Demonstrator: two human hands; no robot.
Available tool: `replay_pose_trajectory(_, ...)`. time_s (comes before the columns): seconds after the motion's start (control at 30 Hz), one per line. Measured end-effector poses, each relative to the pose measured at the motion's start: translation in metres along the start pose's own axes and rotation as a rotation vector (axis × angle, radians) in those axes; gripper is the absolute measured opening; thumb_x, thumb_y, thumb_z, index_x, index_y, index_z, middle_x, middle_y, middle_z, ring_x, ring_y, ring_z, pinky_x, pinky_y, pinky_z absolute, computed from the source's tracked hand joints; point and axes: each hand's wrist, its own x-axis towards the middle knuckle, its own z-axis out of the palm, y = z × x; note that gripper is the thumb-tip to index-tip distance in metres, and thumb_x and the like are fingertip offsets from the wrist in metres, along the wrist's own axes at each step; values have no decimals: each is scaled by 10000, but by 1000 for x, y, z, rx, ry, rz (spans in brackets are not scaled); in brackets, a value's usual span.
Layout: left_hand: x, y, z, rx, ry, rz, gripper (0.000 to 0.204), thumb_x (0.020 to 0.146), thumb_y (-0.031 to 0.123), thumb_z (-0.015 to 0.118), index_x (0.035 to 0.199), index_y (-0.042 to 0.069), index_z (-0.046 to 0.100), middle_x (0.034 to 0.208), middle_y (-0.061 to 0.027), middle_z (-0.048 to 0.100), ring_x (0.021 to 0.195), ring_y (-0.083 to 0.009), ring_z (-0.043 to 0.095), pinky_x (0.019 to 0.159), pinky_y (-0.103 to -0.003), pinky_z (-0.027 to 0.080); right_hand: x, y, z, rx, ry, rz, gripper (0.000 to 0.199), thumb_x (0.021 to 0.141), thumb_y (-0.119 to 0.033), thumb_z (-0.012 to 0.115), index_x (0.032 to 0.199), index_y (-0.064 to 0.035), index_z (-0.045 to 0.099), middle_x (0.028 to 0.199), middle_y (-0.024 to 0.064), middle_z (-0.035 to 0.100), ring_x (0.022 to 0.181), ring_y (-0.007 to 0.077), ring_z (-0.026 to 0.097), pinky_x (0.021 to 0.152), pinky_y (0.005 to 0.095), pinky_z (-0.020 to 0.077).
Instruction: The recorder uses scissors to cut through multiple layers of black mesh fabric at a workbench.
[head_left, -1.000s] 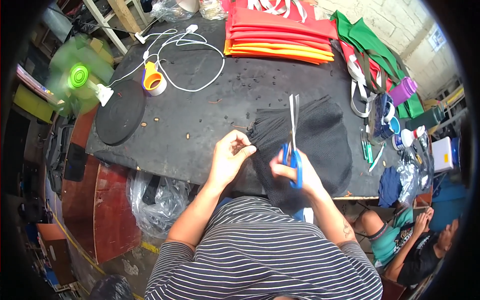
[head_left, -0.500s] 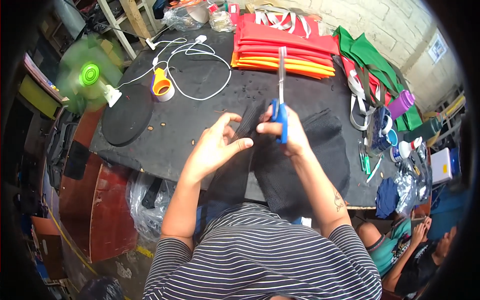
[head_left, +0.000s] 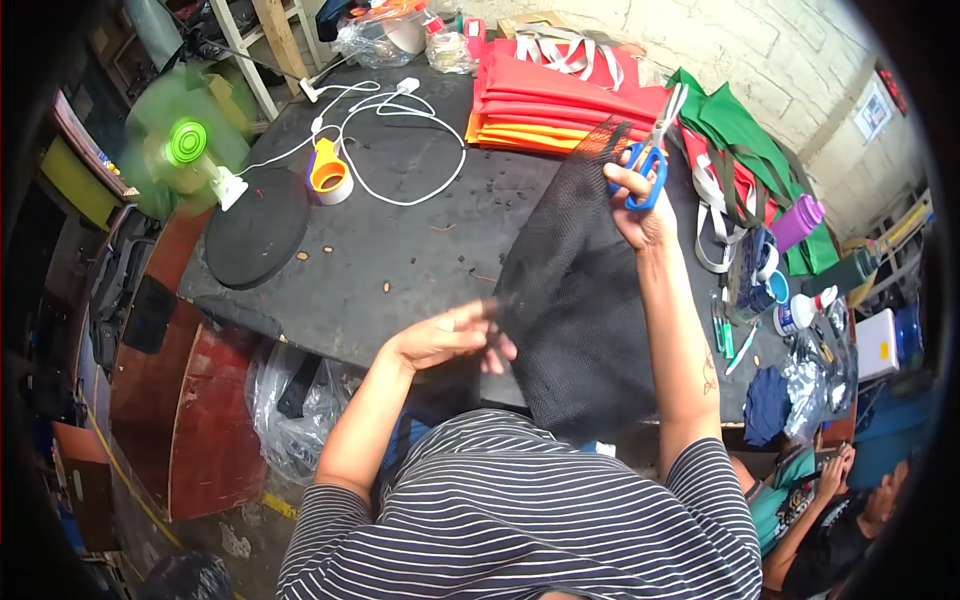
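My right hand [head_left: 642, 215] is raised over the right part of the table, its fingers round the blue handles of a pair of scissors [head_left: 648, 165]. The blades point up and away, slightly apart. Black mesh fabric [head_left: 575, 310] stretches from beside that hand down to the table's near edge, its upper end lifted in front of the stacked bags. Whether the right fingers also pinch the mesh is hidden. My left hand [head_left: 450, 335] is at the mesh's left edge; its fingers are smeared by motion, so a hold on the fabric cannot be made out.
Folded red and orange bags [head_left: 560, 95] lie at the back, green bags [head_left: 740, 130] to their right. Tape rolls [head_left: 330, 182], a white cable [head_left: 400, 200] and a running fan [head_left: 187, 142] are on the left. Bottles [head_left: 798, 222] and pens line the right. Someone sits at lower right.
My right hand has moved right and away with the scissors, and the mesh now spreads up toward it. My left hand has come down and nearer, to the fabric's left edge.
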Motion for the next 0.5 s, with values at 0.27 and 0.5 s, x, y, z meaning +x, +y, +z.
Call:
replay_pose_trajectory(0.27, 8, 34, 18, 1649, 367, 333, 373, 668, 7, 557, 958, 196, 695, 1239, -157, 440, 959, -345, 496, 866, -378, 399, 3, -7, -74, 234, -408, -2, 303, 705, -42, 620, 994, -74, 533, 1049, 93, 568, 1098, 276, 496, 995, 468, 326)
replay_pose_trajectory(0.5, -5, 13, 3, 1627, 422, 104, 353, 660, -2, 487, 940, 97, 679, 1092, -88, 457, 989, -278, 387, 913, -350, 331, -33, -20, -118, -403, 69, 184, 182, 724, -138, 683, 739, -59, 520, 698, 56, 573, 646, 188, 608, 538, 282, 473)
